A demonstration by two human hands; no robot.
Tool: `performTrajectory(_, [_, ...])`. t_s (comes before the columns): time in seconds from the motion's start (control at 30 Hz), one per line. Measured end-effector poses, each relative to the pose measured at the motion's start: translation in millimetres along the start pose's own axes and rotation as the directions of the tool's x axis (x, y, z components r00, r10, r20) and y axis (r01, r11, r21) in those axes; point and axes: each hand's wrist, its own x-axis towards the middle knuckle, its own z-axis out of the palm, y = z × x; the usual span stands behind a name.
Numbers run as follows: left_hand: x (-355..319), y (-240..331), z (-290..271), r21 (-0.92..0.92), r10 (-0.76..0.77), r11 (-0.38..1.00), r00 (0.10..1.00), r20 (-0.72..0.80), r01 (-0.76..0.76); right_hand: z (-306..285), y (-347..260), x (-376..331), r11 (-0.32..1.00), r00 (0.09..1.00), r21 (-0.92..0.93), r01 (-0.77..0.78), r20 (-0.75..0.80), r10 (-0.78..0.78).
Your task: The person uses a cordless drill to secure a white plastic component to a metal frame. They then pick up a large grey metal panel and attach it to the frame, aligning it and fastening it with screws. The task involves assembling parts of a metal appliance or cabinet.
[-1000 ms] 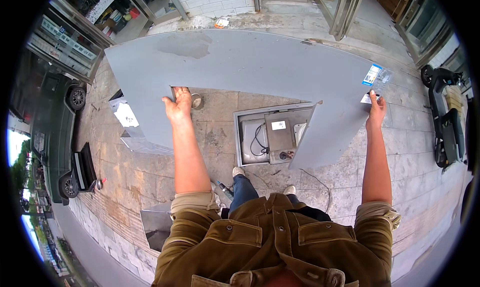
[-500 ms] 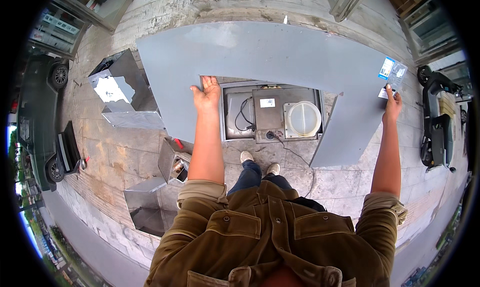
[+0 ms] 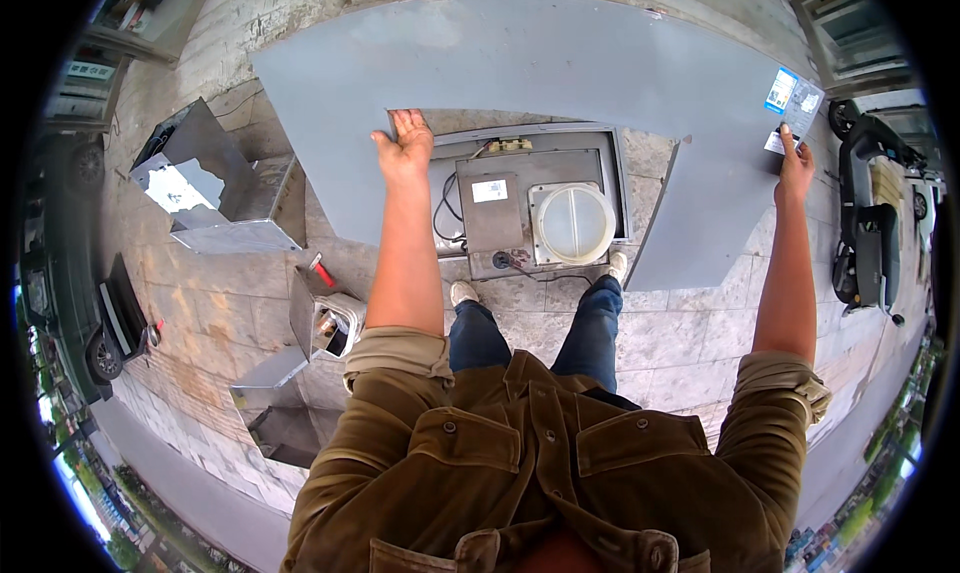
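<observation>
A large grey sheet panel (image 3: 520, 58) with a wide cutout in its near side is held up in front of me. My left hand (image 3: 405, 148) is at the left corner of the cutout, palm up, with its fingertips tucked at the edge and the thumb out to the side. At the right edge, my right hand (image 3: 793, 163) grips the panel, thumb on top beside the stickers (image 3: 792, 101); its other fingers are mostly hidden. Through the cutout shows a metal unit (image 3: 490, 213) with a round whitish lid (image 3: 576, 224) and a black cable.
To my left lie an open metal box (image 3: 215, 188), a smaller box (image 3: 330, 318) beside a red-handled tool (image 3: 322, 270), and another open box (image 3: 285, 413). A dark vehicle (image 3: 65, 223) stands far left, a scooter (image 3: 870, 213) far right. My feet are beside the unit.
Both hands and the panel have moved farther away from me and slightly up in view. My right foot has stepped out to the right, widening my stance. Both holds are unchanged.
</observation>
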Motion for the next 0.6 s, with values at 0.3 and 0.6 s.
performTrajectory(0.3, [60, -68, -76, 0.016, 0.180, 0.984, 0.977, -0.113, -0.179, 44, 136, 105, 0.991, 0.983, 0.056, -0.121, 0.148, 0.111])
performTrajectory(0.6, [120, -103, -85, 0.065, 0.178, 0.983, 0.980, -0.084, -0.173, 96, 247, 146, 0.983, 0.976, 0.013, -0.182, 0.124, 0.179])
